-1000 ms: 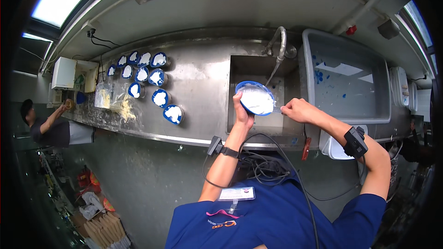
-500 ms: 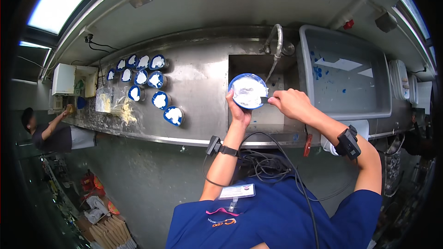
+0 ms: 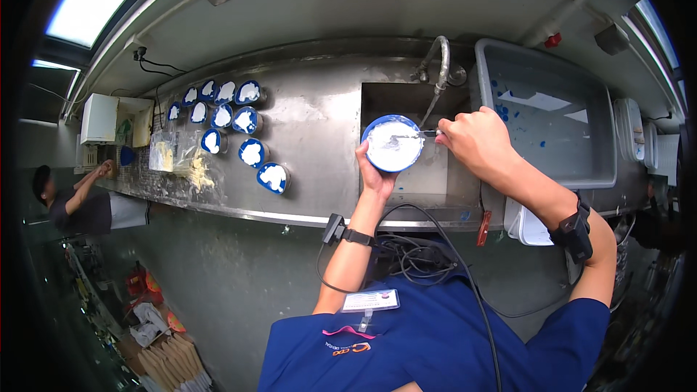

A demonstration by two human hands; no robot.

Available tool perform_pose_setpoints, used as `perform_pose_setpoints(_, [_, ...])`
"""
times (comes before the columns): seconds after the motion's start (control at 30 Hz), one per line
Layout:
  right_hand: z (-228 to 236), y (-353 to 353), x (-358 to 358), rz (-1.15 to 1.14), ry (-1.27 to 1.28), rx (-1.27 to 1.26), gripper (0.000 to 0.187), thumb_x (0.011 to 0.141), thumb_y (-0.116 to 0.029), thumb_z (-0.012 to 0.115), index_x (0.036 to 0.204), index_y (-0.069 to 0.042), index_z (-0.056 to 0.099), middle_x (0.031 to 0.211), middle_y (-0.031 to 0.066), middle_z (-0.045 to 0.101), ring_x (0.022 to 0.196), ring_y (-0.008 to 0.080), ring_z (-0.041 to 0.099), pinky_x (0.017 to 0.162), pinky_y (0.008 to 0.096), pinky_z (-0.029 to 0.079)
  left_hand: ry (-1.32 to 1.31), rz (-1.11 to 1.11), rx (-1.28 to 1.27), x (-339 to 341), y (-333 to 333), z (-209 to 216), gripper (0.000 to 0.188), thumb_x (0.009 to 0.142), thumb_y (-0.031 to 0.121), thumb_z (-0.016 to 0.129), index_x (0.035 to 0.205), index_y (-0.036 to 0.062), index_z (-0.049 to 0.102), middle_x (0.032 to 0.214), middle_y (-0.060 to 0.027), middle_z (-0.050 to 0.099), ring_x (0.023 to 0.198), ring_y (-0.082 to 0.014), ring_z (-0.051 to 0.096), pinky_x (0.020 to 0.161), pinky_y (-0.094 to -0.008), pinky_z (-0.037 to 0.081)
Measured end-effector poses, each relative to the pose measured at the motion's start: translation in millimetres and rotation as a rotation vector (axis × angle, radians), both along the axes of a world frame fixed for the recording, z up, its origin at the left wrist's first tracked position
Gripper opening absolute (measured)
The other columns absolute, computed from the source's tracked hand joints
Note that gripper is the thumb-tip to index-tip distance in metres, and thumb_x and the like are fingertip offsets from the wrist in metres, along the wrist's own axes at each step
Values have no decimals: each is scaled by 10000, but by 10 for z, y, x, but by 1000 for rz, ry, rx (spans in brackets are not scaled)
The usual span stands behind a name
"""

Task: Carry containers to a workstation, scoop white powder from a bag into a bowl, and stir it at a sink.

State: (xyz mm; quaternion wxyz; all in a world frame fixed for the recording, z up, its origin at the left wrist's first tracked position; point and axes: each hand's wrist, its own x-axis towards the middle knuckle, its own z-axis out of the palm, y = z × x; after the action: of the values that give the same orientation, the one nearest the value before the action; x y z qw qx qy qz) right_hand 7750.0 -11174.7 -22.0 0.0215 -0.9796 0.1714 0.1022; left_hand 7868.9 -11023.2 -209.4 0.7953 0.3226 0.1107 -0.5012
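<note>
My left hand [image 3: 375, 176] is wrapped round the side of a blue mixing bowl [image 3: 393, 117] and holds it over the sink. White paste or powder [image 3: 398, 152] fills much of the bowl; its surface is uneven. A spatula [image 3: 427, 133] sits in my right hand [image 3: 475, 141], closed round its handle. The blade dips into the white material from the right side. To the left, several blue-rimmed cups [image 3: 252, 153] topped with white paste stand in loose rows on the steel counter [image 3: 319, 152].
Behind the bowl, a faucet [image 3: 443, 65] arches over the sink [image 3: 374, 98]. A large grey tub [image 3: 613, 167] with blue bits stands right of it. Yellowish residue [image 3: 200, 171] lies on the left counter. Another person [image 3: 83, 203] works at the far left. Cables run from my wrists.
My right hand has risen and turned, with its elbow farther out. The spatula has shifted from the bowl's lower right edge to across its middle. The bowl stays nearly in place.
</note>
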Motion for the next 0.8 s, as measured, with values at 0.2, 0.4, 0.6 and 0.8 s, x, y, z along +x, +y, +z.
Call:
perform_pose_setpoints(0.2, [-580,-79,143,34,91,140,296,926,-373,632,901,-93,727,724,134,703,744,302,716,692,416,550,-4,-56,-15,-90,-31,-12,769,825,606,539,1391,88,483,1346,-125,569,1234,-293,568,1002,-470,488])
perform_pose_setpoints(0.4, [-833,-288,95,-390,471,926,404,998,-387,545,1202,-55,652,834,113,704,709,181,685,674,350,559,60,-82,-50,-13,184,-116,779,822,609,536,1403,94,477,1359,-135,558,1258,-314,549,1023,-501,476])
perform_pose_setpoints(0.6, [-1627,-765,275,-1016,-148,1510,413,997,-260,548,1343,-34,545,1219,127,644,1033,211,659,881,309,540,47,-101,9,-7,190,-304,804,816,627,514,1423,102,464,1398,-143,530,1294,-338,516,1043,-570,441])
perform_pose_setpoints(0.8, [-2068,-657,512,-1312,-814,1808,339,923,-5,470,1240,73,561,1137,172,662,980,232,683,801,266,579,79,-82,42,-1,270,-453,804,819,617,522,1427,95,455,1385,-151,539,1290,-343,518,1046,-578,436])
